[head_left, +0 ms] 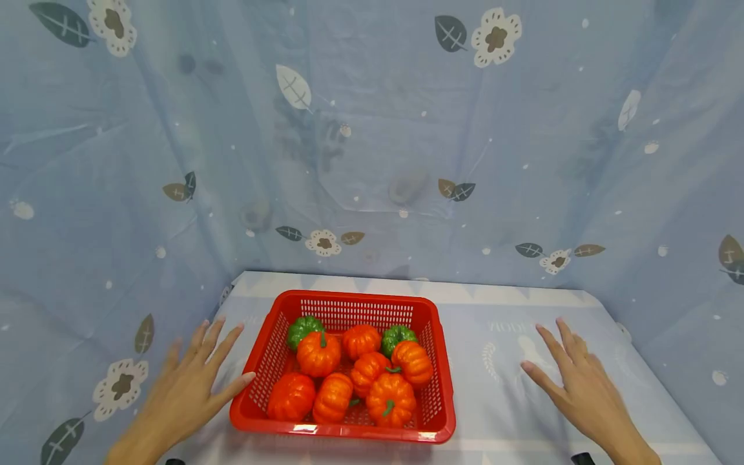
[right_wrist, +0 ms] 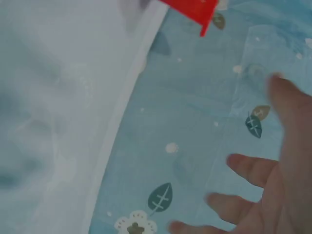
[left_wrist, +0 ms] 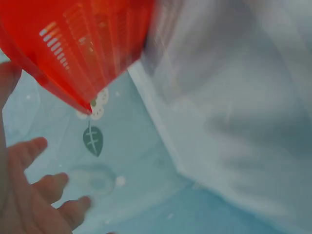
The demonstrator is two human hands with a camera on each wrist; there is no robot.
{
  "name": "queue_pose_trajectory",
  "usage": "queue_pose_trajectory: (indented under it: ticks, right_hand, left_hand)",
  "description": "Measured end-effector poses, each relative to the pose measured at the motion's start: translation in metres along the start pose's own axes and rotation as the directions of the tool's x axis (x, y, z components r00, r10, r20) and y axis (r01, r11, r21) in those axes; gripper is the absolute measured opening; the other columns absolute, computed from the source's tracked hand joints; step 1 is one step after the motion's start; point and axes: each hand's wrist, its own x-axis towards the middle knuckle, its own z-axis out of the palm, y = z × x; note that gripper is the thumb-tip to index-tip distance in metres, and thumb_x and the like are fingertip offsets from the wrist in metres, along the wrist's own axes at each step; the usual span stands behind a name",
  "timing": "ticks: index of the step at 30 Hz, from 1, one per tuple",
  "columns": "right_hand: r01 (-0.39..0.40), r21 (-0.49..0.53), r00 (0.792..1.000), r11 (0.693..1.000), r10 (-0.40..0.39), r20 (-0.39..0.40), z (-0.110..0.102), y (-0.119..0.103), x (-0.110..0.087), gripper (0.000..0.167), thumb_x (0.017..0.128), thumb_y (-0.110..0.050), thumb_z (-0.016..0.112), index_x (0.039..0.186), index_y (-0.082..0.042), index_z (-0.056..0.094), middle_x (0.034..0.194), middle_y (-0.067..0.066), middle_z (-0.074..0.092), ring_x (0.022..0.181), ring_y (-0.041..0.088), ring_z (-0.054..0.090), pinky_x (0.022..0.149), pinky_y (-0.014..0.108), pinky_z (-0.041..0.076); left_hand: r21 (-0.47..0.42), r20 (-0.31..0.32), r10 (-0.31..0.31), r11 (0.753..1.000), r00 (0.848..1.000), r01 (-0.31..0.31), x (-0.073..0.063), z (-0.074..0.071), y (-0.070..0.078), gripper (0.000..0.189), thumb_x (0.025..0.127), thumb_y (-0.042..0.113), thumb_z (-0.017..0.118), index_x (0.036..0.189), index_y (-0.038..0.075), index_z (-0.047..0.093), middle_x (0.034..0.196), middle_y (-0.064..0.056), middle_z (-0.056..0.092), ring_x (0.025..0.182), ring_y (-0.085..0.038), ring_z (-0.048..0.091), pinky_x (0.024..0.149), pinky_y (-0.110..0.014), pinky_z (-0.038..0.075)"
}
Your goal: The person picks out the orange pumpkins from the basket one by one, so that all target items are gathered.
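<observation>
A red plastic basket (head_left: 343,431) with slotted walls stands on the table, holding several orange toy pumpkins (head_left: 391,399) and two green ones (head_left: 305,330). My left hand (head_left: 188,381) is spread at the basket's left side, its thumb tip overlapping the rim in the head view. In the left wrist view the basket's wall (left_wrist: 107,44) fills the upper left, above the spread fingers (left_wrist: 51,187). Well to the right of the basket, my right hand (head_left: 587,387) hovers over the table with fingers apart and nothing in it. The right wrist view catches only a basket corner (right_wrist: 195,9).
The table (head_left: 488,400) has a pale patterned cover. Blue curtains (head_left: 372,161) printed with leaves and flowers hang behind it and on both sides, close to the table's edges.
</observation>
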Motion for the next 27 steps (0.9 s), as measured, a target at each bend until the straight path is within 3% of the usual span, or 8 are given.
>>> queue_pose_trajectory:
  ticks: [4,8,13,17,24,27]
  right_hand:
    - [0.012,0.077,0.999,0.997,-0.016,0.05,-0.002,-0.008,0.005,0.077,0.098,-0.056,0.063,0.158,-0.014,0.04,0.16,0.025,0.035,0.135,0.054,0.042,0.092,0.078,0.04]
    - [0.028,0.169,0.996,0.985,-0.042,0.078,-0.001,-0.016,0.01,0.07,0.097,-0.053,0.066,0.151,-0.012,0.049,0.145,0.02,0.057,0.12,0.041,0.062,0.089,0.061,0.054]
    - [-0.011,0.275,0.987,0.961,-0.034,0.16,0.001,-0.029,0.012,0.066,0.096,-0.055,0.066,0.151,-0.022,0.05,0.13,0.005,0.067,0.103,0.018,0.068,0.083,0.037,0.06]
    - [-0.009,0.32,0.979,0.947,-0.057,0.197,0.005,-0.04,0.014,0.063,0.095,-0.057,0.066,0.148,-0.026,0.052,0.125,-0.004,0.068,0.098,0.01,0.067,0.082,0.027,0.058]
    - [0.024,0.385,0.976,0.922,-0.104,0.189,0.012,-0.058,0.027,0.059,0.094,-0.054,0.07,0.144,-0.026,0.057,0.126,-0.005,0.068,0.099,0.009,0.067,0.083,0.025,0.057]
    - [0.045,0.394,0.973,0.918,-0.129,0.189,0.013,-0.066,0.032,0.059,0.094,-0.053,0.071,0.144,-0.025,0.058,0.126,-0.004,0.068,0.099,0.01,0.067,0.085,0.029,0.059]
  left_hand:
    - [-0.214,0.003,-0.053,0.975,0.999,0.053,0.001,0.003,-0.003,0.083,0.096,0.064,0.06,0.161,0.019,0.035,0.155,-0.024,0.044,0.128,-0.048,0.054,0.096,-0.075,0.042]
    - [-0.423,0.042,-0.098,0.9,0.994,0.107,0.003,0.006,-0.003,0.07,0.098,0.054,0.065,0.153,0.016,0.045,0.142,-0.019,0.059,0.109,-0.034,0.068,0.084,-0.057,0.057]
    - [-0.597,0.192,-0.103,0.777,0.976,0.199,0.001,0.014,0.0,0.063,0.099,0.047,0.067,0.151,0.018,0.048,0.143,-0.017,0.058,0.108,-0.025,0.069,0.086,-0.042,0.06]
    - [-0.66,0.224,-0.092,0.718,0.97,0.22,-0.001,0.025,0.003,0.059,0.099,0.041,0.069,0.15,0.02,0.05,0.142,-0.017,0.058,0.108,-0.024,0.068,0.088,-0.037,0.059]
    - [-0.777,0.275,-0.077,0.569,0.958,0.269,0.007,0.039,-0.008,0.065,0.097,0.036,0.072,0.154,0.023,0.044,0.152,-0.02,0.046,0.132,-0.039,0.054,0.098,-0.038,0.055]
    - [-0.791,0.303,-0.077,0.535,0.95,0.296,0.008,0.041,-0.009,0.067,0.097,0.035,0.072,0.155,0.023,0.041,0.156,-0.02,0.041,0.137,-0.043,0.047,0.1,-0.04,0.054]
